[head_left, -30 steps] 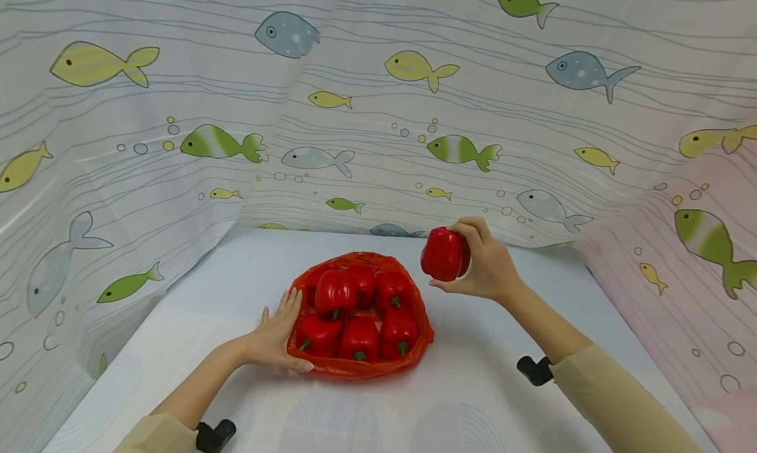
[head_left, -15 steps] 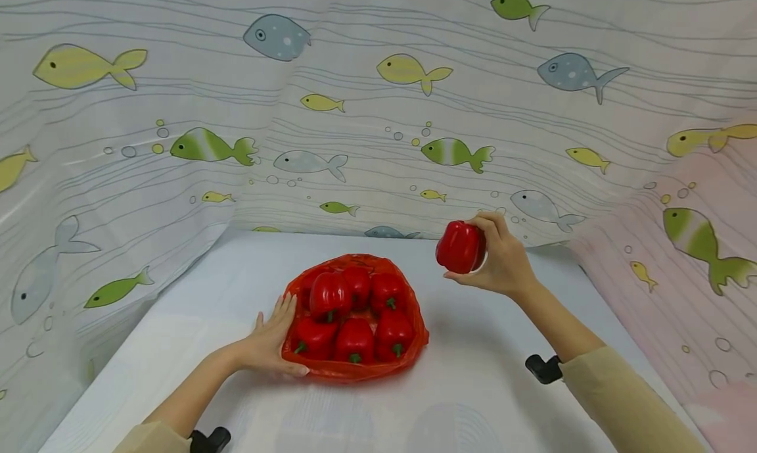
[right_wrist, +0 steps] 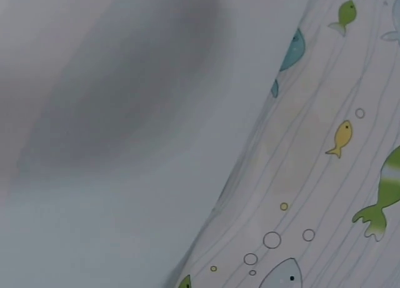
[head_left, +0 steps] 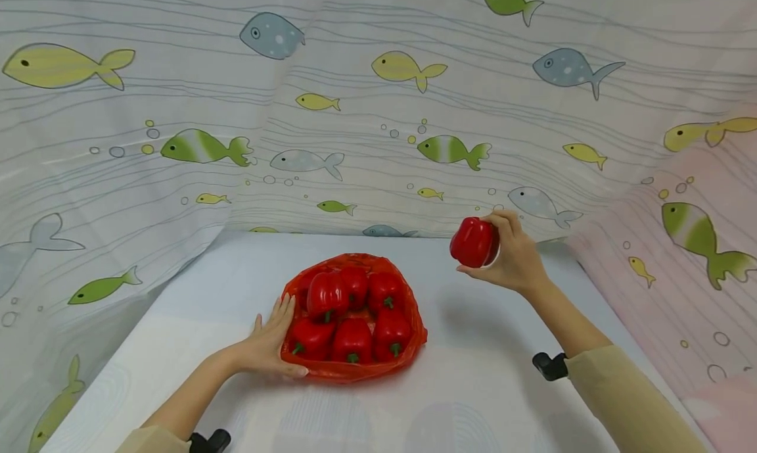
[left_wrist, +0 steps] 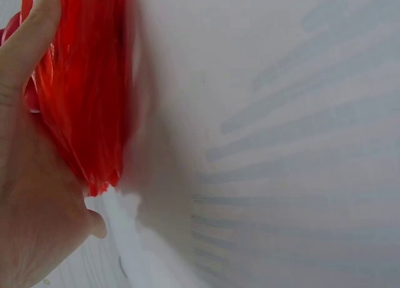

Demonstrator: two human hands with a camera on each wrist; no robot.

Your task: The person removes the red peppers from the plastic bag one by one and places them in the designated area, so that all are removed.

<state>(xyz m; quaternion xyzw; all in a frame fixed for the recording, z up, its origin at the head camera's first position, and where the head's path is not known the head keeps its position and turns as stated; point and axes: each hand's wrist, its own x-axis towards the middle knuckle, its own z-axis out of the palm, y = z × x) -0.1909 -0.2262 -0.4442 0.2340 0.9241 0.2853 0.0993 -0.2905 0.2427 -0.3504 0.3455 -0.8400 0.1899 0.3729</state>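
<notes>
In the head view my right hand (head_left: pixel 516 254) holds a red bell pepper (head_left: pixel 471 242) in the air, thumb below and fingers over the top. A red plastic bag (head_left: pixel 355 374) sits on the table with its mouth open, several red bell peppers (head_left: pixel 353 341) with green stems inside. Against the bag's left side rests my left hand (head_left: pixel 266 344), fingers spread and fairly straight. The left wrist view shows the left hand (left_wrist: pixel 37 200) along the red bag (left_wrist: pixel 94 100). My right hand does not appear in the right wrist view.
A white table (head_left: pixel 467 374) with faint pale patterns lies beneath everything. Behind it and along both sides hangs a fish-print curtain (head_left: pixel 367 131). In the right wrist view, a shadow (right_wrist: pixel 156 82) falls on the table, and the curtain (right_wrist: pixel 300 175) meets its edge.
My right hand has moved to the right and slightly up with the bell pepper, away from the bag. The left hand stays against the bag; the head view has shifted slightly.
</notes>
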